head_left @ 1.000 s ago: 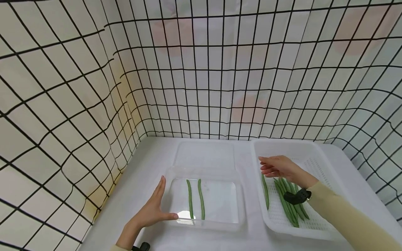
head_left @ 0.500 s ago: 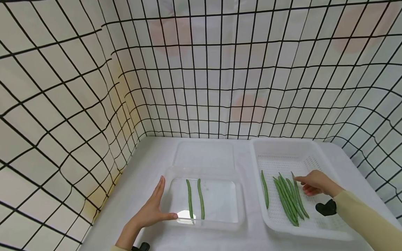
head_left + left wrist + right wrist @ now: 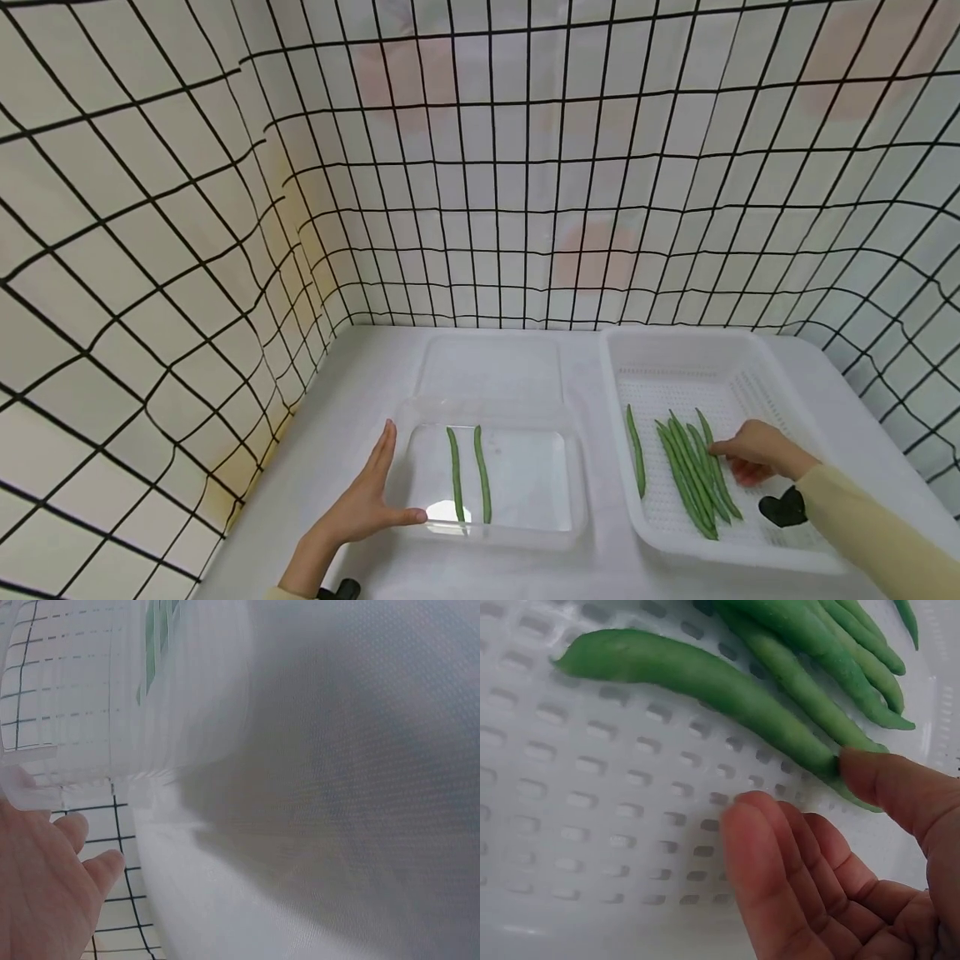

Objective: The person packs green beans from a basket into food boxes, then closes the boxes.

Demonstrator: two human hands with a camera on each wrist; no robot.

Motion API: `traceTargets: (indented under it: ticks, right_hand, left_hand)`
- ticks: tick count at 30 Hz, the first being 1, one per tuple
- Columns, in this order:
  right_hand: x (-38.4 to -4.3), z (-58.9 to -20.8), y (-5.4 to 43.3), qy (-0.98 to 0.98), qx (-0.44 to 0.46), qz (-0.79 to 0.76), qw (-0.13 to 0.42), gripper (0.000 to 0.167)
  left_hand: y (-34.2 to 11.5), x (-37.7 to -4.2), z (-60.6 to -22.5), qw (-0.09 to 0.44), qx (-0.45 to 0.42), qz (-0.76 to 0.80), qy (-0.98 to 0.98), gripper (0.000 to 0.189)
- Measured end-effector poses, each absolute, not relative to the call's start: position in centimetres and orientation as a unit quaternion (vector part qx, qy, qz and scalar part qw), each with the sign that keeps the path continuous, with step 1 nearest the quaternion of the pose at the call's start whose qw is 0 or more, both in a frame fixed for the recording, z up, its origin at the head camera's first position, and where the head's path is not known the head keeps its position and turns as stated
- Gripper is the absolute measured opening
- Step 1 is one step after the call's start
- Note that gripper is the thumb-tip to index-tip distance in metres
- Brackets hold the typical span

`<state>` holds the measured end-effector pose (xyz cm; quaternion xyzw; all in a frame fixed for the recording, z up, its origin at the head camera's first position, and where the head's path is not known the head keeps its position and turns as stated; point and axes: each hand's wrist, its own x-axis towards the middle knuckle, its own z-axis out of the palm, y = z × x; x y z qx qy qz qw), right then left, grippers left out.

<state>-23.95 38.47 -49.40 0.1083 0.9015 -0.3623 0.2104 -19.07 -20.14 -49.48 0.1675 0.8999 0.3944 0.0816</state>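
Observation:
In the head view, my left hand (image 3: 363, 497) spreads along the left side of a clear plastic container (image 3: 525, 542), fingers straight and thumb at its front rim. Two green beans (image 3: 482, 477) lie apart inside it. My right hand (image 3: 763, 450) is inside a white perforated basket (image 3: 678, 354), at the rightmost bean of a bunch of green beans (image 3: 686, 475). The right wrist view shows the thumb (image 3: 881, 784) against one end of that green bean (image 3: 697, 681), while the loosely bent fingers stand apart from it.
Another green bean (image 3: 636, 454) lies alone along the basket's left side. Behind the container lies a flat, translucent lid-like panel (image 3: 487, 367). A black wire grid (image 3: 495, 212) rises around the white table (image 3: 360, 358), with pale cloth behind it.
My right hand has swung from above the basket's left part to the right of the bunch, then down along the rightmost bean. The left hand stays in place.

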Motion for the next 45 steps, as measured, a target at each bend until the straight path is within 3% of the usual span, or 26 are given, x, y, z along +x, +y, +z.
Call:
traceTargets:
  ticks: [8, 26, 36, 45]
  right_hand:
    - [-23.6, -49.2, 37.7, 0.883, 0.108, -0.381, 0.251, 0.019]
    - [-24.1, -48.9, 39.1, 0.806, 0.126, -0.518, 0.256, 0.017]
    - [-25.2, -46.6, 37.1, 0.752, 0.069, -0.600, 0.266, 0.031]
    - [-25.9, -44.2, 33.4, 0.679, 0.011, -0.672, 0.296, 0.016]
  left_hand:
    - [-20.2, -19.0, -49.3, 0.079, 0.168, 0.394, 0.900, 0.131]
    - [-20.2, -19.2, -49.6, 0.078, 0.170, 0.396, 0.899, 0.131]
    - [-20.3, -19.1, -49.5, 0.076, 0.171, 0.398, 0.898, 0.131]
    - [-20.3, -19.1, -49.3, 0.084, 0.169, 0.397, 0.898, 0.130]
